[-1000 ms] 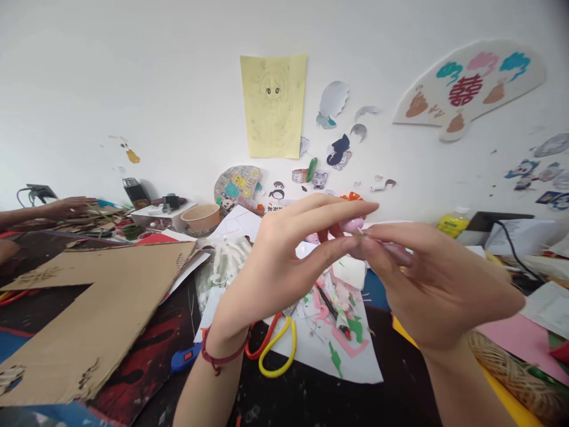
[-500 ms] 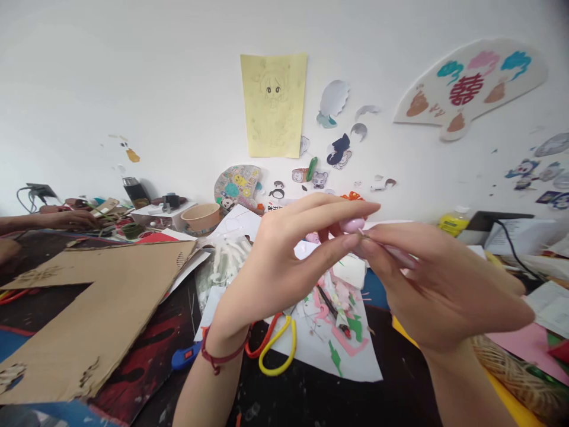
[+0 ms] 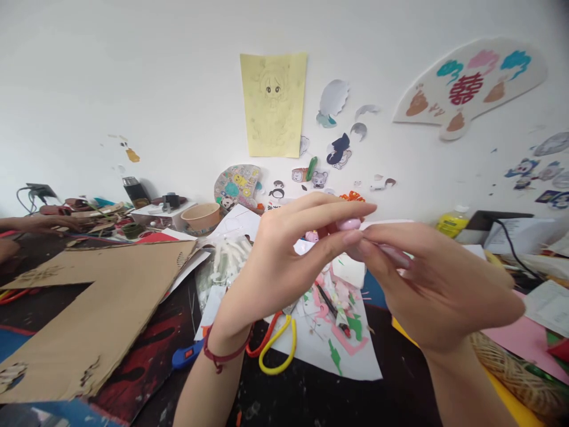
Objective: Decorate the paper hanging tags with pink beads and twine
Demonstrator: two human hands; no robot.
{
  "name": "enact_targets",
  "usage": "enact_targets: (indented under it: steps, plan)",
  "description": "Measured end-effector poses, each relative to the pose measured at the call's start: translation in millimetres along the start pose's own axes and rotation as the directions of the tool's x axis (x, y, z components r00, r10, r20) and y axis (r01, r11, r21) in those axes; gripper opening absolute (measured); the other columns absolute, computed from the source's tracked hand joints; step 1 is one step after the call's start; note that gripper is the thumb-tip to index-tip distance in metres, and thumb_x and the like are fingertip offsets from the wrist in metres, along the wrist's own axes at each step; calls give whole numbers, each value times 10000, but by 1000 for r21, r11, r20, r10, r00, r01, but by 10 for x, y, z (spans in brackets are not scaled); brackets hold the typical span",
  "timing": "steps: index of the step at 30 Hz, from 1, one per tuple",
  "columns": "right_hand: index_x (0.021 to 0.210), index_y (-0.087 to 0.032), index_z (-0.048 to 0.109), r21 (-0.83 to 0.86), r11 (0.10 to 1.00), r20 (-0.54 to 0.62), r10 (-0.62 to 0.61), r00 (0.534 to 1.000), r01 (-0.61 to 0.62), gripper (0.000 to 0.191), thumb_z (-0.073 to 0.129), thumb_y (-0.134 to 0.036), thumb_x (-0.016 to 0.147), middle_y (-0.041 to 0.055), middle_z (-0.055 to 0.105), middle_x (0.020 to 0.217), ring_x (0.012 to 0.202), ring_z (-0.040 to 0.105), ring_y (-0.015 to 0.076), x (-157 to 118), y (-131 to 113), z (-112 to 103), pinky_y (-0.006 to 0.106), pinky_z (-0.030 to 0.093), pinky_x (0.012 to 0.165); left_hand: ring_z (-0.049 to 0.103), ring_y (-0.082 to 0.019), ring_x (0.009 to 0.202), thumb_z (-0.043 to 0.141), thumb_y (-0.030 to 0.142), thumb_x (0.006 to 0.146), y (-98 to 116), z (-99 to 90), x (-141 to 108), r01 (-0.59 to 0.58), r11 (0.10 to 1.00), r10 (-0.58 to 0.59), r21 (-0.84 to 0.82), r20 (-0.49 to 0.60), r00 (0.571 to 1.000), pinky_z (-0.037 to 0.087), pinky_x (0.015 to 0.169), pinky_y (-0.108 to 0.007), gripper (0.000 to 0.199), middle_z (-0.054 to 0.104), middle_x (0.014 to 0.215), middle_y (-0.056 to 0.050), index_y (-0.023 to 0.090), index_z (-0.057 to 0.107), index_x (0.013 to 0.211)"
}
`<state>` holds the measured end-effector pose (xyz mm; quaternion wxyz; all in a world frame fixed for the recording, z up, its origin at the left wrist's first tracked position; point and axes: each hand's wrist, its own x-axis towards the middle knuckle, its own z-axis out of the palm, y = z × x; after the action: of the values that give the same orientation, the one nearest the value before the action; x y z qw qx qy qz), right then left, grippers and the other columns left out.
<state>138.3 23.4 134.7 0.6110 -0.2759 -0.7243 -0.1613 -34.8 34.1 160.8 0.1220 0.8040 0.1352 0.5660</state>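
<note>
My left hand is raised over the worktop, with thumb and fingers closed in a pinch. A small glossy pink oval piece shows between them. Thumb and forefinger of my right hand meet the left fingertips, also pinched. What lies between the right fingertips is too small and too covered to name. Under the right fingers, a pale pink glossy strip shows in part. Below the hands, white paper bears pink and green scraps and a dark pen. Scissors with red and yellow handles lie by my left wrist.
Cut cardboard covers the left side, with a blue cutter near it. A clear bag of white pieces lies behind my left forearm. Twine is at right. Another person's hand is at far left.
My fingertips have drawn closer together, and the thin strand that showed between them is now hidden. My right hand has shifted slightly left. The other person's hand has moved left.
</note>
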Motion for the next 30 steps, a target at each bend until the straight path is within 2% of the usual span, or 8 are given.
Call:
enact_targets:
  steps: [4,8,12,18,22,27,30]
  plan:
    - [912,-285,701,43,998,36,42,998,-44,182,697,-123,830,-32,734,785,653,664,143,-14,-14,-18,305,512,565,678,-161,921,629,212,928,8,-11,3,1,1000,-1,9,-3,1000,575,798,-307,224,745,1081,-56,220,726,1129]
    - [938,-305,720,107,989,3,102,995,-101,227,728,-124,801,-26,733,791,629,625,143,-41,-16,-12,303,458,498,683,-161,906,606,238,945,12,-34,9,22,1000,-22,9,3,1000,592,805,-323,218,750,1061,-41,256,731,1122]
    - [906,-303,733,223,963,-34,166,986,-154,211,730,-122,796,-26,717,755,662,631,156,-44,-8,5,321,480,544,679,-150,899,590,224,954,13,-50,10,50,998,-49,-26,18,999,590,809,-314,224,748,1053,-40,244,728,1130]
    - [932,-277,748,245,951,26,188,982,-189,214,746,-126,780,-14,741,820,695,665,169,-35,22,-10,337,523,574,679,-159,927,649,222,917,6,-30,1,43,999,-43,-32,12,999,582,766,-295,215,750,1062,-58,213,733,1116]
    - [903,-287,745,256,949,33,179,983,-181,171,739,-153,797,-27,727,756,651,655,163,-9,14,-23,336,522,558,684,-151,906,632,226,929,8,-26,1,51,999,-51,-14,4,999,591,797,-303,205,750,1054,-45,237,738,1105]
    - [912,-270,748,331,911,73,236,969,-247,161,747,-161,794,-29,723,750,632,660,161,10,38,-38,342,541,581,688,-154,906,624,256,934,19,-46,5,98,993,-94,-73,45,994,608,720,-275,218,739,1102,-62,231,736,1119]
    - [899,-253,744,355,886,129,270,954,-299,135,739,-160,801,-16,726,771,661,671,167,9,65,-46,341,549,595,687,-162,941,647,245,917,13,-43,6,98,992,-96,-82,32,995,607,737,-265,217,744,1082,-70,214,738,1113]
